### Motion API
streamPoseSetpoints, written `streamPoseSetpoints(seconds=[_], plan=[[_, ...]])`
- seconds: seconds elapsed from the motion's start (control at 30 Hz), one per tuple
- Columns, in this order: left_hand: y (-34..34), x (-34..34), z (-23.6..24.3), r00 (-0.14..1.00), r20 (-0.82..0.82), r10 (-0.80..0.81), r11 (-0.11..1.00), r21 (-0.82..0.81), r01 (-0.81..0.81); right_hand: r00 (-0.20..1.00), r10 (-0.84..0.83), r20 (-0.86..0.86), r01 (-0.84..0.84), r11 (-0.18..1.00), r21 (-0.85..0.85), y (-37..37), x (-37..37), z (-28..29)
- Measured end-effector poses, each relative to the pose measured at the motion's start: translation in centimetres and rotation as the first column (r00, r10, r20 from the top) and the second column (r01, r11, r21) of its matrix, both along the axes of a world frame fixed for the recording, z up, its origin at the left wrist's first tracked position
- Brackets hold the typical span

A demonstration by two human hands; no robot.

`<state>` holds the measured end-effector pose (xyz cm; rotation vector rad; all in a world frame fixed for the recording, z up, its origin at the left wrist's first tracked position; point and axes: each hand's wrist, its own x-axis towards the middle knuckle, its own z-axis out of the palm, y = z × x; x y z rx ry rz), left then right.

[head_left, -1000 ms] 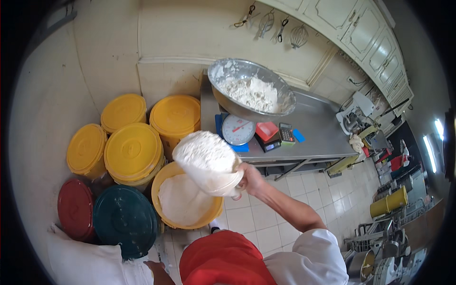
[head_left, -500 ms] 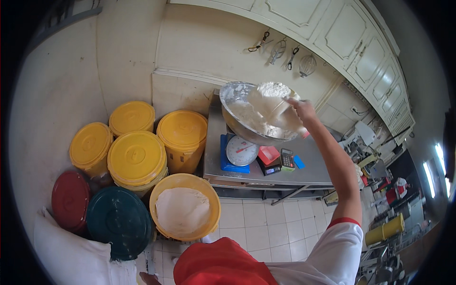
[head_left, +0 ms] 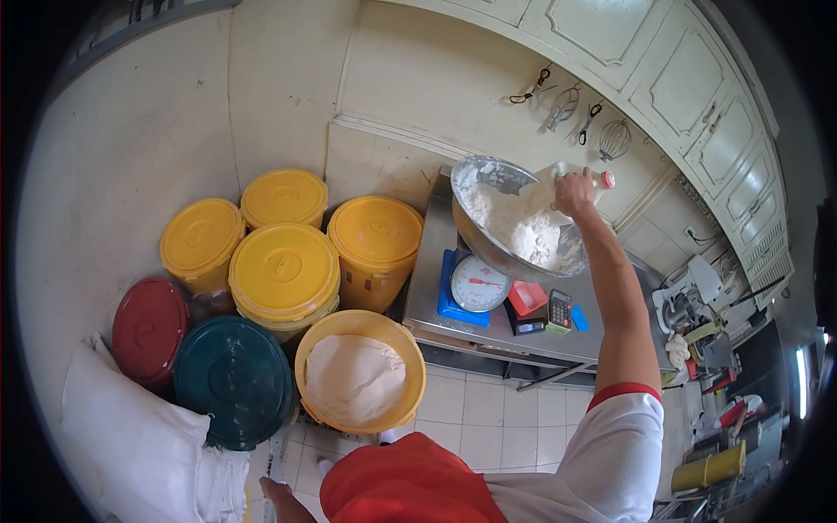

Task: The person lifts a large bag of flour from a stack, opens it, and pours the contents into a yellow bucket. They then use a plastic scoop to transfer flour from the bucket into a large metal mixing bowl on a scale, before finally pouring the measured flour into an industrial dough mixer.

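My right hand (head_left: 574, 193) is stretched out over a large steel bowl (head_left: 475, 228) and is shut on a pale plastic scoop (head_left: 547, 181), tipped over the flour (head_left: 521, 229) heaped in the bowl. The bowl rests on a blue dial scale (head_left: 476, 285) on a steel table (head_left: 424, 301). An open yellow bucket (head_left: 359, 370) of flour stands on the floor just below me. Only a bit of my left hand (head_left: 277, 497) shows at the bottom edge, down by my side; whether it holds anything is hidden.
Several lidded yellow buckets (head_left: 283, 270), a red-lidded one (head_left: 150, 322) and a dark green-lidded one (head_left: 233, 376) crowd the floor at left. A white sack (head_left: 131, 436) lies at lower left. A calculator (head_left: 559, 309) and a red box (head_left: 527, 297) sit beside the scale. Whisks (head_left: 614, 138) hang on the wall.
My right hand carried the full scoop up from the open yellow bucket to the steel bowl and has emptied its flour there; the heap in the bowl is bigger.
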<state>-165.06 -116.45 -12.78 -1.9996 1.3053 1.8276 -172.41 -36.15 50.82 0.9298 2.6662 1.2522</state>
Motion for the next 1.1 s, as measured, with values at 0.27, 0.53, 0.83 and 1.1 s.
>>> streamPoseSetpoints(seconds=[0.27,0.53,0.83,1.1], plan=[[-1.5,1.5,-5.8,0.997,-0.005,-0.074,0.997,-0.017,0.074,0.999,-0.035,0.019,0.035,0.999,0.006,-1.1,2.8,4.0],[-0.8,-5.0,-4.9,0.945,0.097,-0.314,0.949,-0.009,0.316,0.998,-0.023,0.052,0.031,0.986,-0.165,-6.5,1.3,0.0],[-2.2,-12.8,-5.7,-0.016,0.655,-0.755,-0.33,-0.358,0.873,0.998,-0.053,-0.017,0.051,0.993,-0.103,-10.9,0.9,6.5],[7.5,-14.5,-3.9,0.312,0.052,-0.949,0.316,0.156,0.936,0.557,-0.357,-0.75,-0.066,0.881,-0.468,-7.0,9.8,7.7]])
